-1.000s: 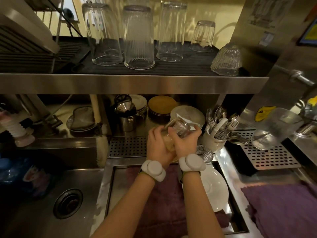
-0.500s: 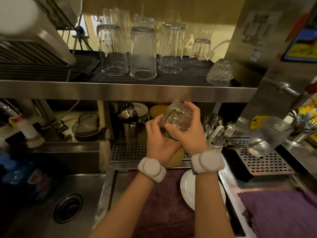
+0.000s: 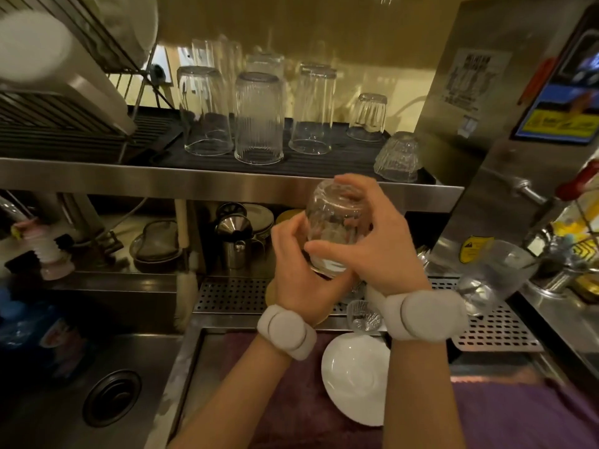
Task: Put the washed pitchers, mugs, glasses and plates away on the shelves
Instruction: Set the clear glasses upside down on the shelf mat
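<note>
Setting: steel sink counter under a steel shelf (image 3: 227, 186) with a black ribbed mat (image 3: 324, 157) carrying upturned glasses (image 3: 257, 118).
Change: glass (image 3: 334, 228) raised from counter level to just below the shelf edge, turned base up.
Left hand (image 3: 295, 270): curled round the rim end.
Right hand (image 3: 379, 241): wrapped over the side and base.
Meaning: probably headed for the free mat beside the small faceted glass (image 3: 398, 157).
Waiting: white plate (image 3: 356, 380) on the purple cloth (image 3: 285, 400).

No legible text anywhere. Blurred print on pale paper notice (image 3: 470, 81) stuck to steel panel, 1 o'clock. Unreadable marks on yellow-and-blue sticker (image 3: 564, 123), 2 o'clock. Yellow round label (image 3: 474, 253) at 3 o'clock, illegible.
</note>
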A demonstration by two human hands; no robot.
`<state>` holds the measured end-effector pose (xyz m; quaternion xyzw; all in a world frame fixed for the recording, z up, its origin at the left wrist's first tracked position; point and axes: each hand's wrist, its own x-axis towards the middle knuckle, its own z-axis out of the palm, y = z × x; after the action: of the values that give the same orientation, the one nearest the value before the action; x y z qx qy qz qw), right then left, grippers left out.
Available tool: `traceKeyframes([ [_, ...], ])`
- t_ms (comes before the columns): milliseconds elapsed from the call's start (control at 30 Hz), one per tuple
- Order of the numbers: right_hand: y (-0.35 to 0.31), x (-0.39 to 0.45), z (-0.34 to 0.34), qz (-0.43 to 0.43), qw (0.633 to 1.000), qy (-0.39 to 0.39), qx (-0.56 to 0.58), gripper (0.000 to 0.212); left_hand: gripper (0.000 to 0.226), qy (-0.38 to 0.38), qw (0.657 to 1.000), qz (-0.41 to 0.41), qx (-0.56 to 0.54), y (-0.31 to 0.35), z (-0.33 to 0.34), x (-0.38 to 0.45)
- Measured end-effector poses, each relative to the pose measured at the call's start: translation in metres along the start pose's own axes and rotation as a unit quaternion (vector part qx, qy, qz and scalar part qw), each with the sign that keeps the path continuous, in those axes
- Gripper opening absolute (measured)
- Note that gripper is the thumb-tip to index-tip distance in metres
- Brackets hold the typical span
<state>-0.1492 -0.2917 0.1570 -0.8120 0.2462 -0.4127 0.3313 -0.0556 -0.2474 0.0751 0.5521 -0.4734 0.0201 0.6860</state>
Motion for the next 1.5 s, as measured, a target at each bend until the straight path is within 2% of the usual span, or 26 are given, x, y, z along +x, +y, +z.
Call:
traceKeyframes([
  [167,-0.023,0.032,-0.04,-0.023,0.998,-0.02,-0.049,0.08,0.086,-0.003,1.0,0.011,-0.005,0.029,0.018,0.032],
  [400,-0.037,0.089,-0.082,-0.048,0.996,0.018,-0.07,0.078,0.085,-0.028,0.999,0.021,0.025,0.055,0.052,0.094],
  [567,-0.036,0.144,-0.095,-0.054,0.985,0.044,-0.16,0.081,0.091,-0.082,0.996,-0.019,0.042,0.059,0.076,0.148],
  [800,-0.014,0.218,-0.104,-0.024,0.977,0.03,-0.209,0.079,0.095,-0.119,0.986,-0.046,0.104,0.043,0.1,0.205],
  [967,0.014,0.246,-0.099,0.044,0.966,0.005,-0.254,0.088,0.074,-0.164,0.954,-0.134,0.212,0.023,0.108,0.207],
  [1067,0.029,0.254,-0.092,0.09,0.959,-0.033,-0.266,0.084,0.06,-0.19,0.931,-0.191,0.246,0.02,0.111,0.21],
  [1200,0.044,0.26,-0.086,0.125,0.948,-0.069,-0.286,0.081,0.048,-0.226,0.922,-0.192,0.249,0.015,0.113,0.212],
  [1400,0.054,0.264,-0.081,0.153,0.932,-0.1,-0.313,0.086,0.051,-0.31,0.886,-0.216,0.267,0.003,0.114,0.212],
  [1433,0.054,0.266,-0.08,0.165,0.925,-0.106,-0.324,0.083,0.052,-0.321,0.88,-0.218,0.273,0.003,0.114,0.212],
  [1500,0.057,0.268,-0.078,0.187,0.911,-0.115,-0.349,0.065,0.058,-0.341,0.867,-0.226,0.285,0.003,0.115,0.212],
])
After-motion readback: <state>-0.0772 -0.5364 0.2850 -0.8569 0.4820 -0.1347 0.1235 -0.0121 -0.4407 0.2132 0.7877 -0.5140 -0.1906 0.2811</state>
